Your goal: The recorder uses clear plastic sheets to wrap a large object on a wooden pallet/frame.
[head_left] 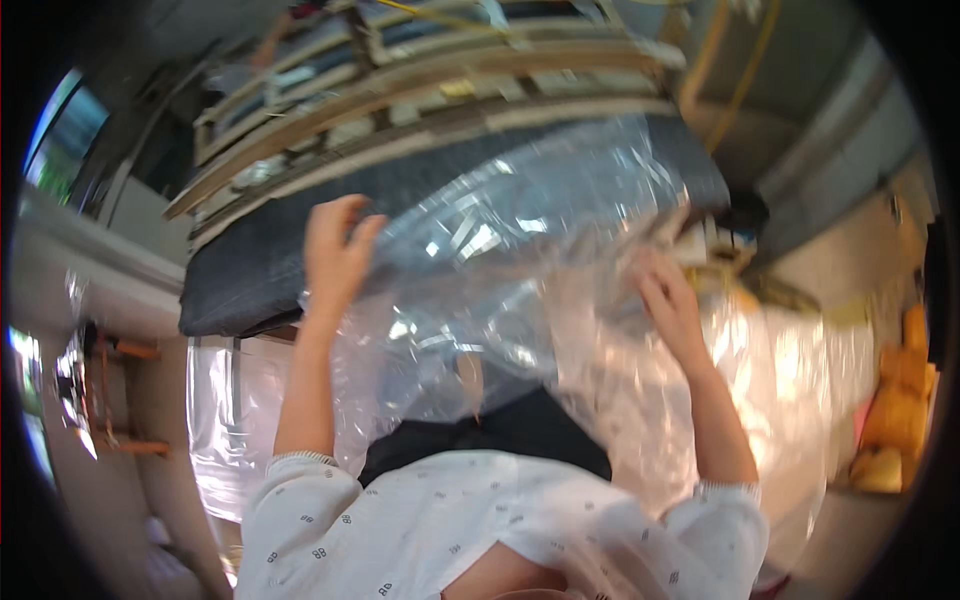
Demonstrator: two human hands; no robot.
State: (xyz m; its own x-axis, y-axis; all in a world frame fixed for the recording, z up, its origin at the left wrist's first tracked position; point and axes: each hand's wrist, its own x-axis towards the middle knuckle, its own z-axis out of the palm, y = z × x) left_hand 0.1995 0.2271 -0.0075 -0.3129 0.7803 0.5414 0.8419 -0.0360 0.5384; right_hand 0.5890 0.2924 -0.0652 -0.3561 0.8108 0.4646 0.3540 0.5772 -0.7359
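A clear, wrinkled plastic sheet (480,240) spreads in front of me, over a dark padded surface (250,270) and down across my lap. My left hand (340,245) is at the sheet's left edge, above the dark surface, its bent fingers and thumb apart. I see no plastic firmly caught between them. My right hand (668,295) is closed on bunched plastic at the sheet's right side, its fingertips partly hidden in the folds. Both hands are slightly blurred.
Beyond the dark surface runs a wooden slatted frame (420,90) with loose items among its slats. More shiny plastic (780,380) hangs low on the right, and some on the left. Orange-yellow objects (895,400) sit at far right. A small orange-legged stand (110,390) is at left.
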